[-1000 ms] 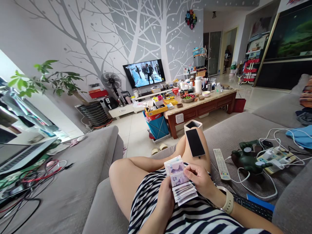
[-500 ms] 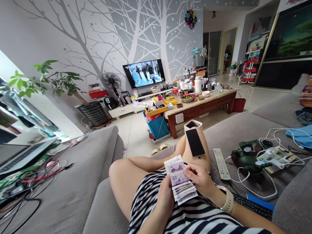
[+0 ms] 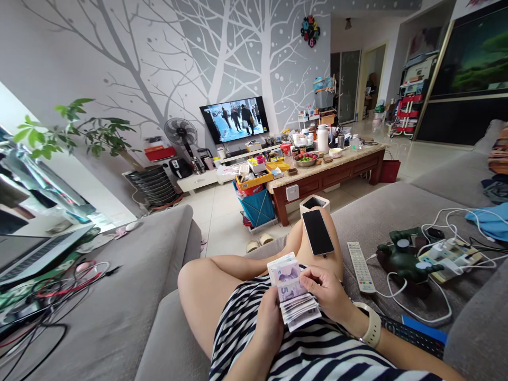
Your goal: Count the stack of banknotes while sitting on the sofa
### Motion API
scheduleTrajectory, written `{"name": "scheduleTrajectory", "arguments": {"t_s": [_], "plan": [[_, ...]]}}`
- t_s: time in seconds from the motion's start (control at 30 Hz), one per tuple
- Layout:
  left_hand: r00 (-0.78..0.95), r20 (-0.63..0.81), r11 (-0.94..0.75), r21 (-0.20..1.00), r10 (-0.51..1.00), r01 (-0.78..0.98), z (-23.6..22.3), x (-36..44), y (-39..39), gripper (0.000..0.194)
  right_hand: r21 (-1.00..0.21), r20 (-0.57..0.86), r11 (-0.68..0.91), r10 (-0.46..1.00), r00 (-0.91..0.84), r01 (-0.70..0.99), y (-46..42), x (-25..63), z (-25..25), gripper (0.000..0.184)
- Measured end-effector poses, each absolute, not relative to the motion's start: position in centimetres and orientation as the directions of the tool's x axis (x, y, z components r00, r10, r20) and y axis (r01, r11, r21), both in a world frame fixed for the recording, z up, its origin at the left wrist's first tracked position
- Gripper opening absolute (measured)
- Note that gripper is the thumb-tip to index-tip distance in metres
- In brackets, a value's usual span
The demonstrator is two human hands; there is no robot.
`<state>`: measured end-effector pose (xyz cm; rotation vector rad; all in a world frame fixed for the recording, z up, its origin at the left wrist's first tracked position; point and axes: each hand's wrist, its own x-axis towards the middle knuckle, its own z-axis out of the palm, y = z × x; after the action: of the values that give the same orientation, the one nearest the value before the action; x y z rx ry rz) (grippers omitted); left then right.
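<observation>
A fanned stack of banknotes lies over my lap, purple fives on top. My left hand grips the stack from below and the left side, fingers curled round it. My right hand, with a pale watch on its wrist, pinches the upper notes at the right edge between thumb and fingers. A black phone rests face up on my right thigh, just beyond the notes.
I sit on a grey sofa. To my right lie a white remote, a green toy and white cables with chargers. A laptop and wires sit at the left. A cluttered wooden coffee table and a television stand ahead.
The lower notes have slid slightly under my right fingers. The picture on the television has changed. My hands and the phone stay where they were.
</observation>
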<state>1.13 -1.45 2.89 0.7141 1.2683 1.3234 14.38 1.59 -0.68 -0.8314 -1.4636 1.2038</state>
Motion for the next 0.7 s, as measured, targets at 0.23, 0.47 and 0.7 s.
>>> {"name": "scheduleTrajectory", "arguments": {"t_s": [0.23,0.47,0.7], "plan": [[-0.163,-0.288,0.202,0.892,0.944,-0.404,3.7,1.6,-1.5,0.022,-0.957,0.289,0.275,0.925,-0.246,-0.092,1.5,14.4,-0.7,0.033],[-0.116,-0.336,0.238,0.834,0.935,-0.497,3.0,1.3,-1.4,0.021,-0.956,0.293,0.278,0.919,-0.264,-0.093,1.5,14.5,-0.9,0.034],[-0.097,-0.37,0.258,0.79,0.924,-0.556,2.5,1.2,-1.2,0.02,-0.953,0.303,0.29,0.918,-0.256,-0.087,1.5,14.5,-1.0,0.043]]}}
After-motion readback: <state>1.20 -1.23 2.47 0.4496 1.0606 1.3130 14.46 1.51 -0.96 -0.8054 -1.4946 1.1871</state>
